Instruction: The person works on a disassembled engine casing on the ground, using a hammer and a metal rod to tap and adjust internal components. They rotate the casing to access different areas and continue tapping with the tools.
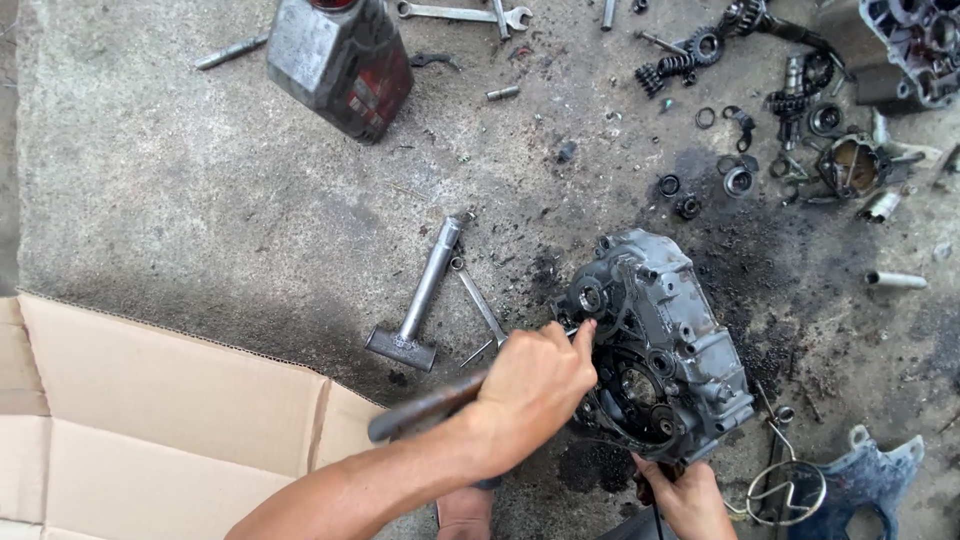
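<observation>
- Left hand (535,385) and forearm bare, no sleeve, glove, watch or ring showing.
- Grime smudged across knuckles and fingers.
- Forearm lean, entered from bottom edge, bare up to the frame's cut.
- Right hand (690,498) also ungloved, only partly in view at bottom edge, dirt-streaked.
- Bare foot seen partly at bottom edge, toes blurred.

Greasy matt metal engine case (665,330)
</observation>
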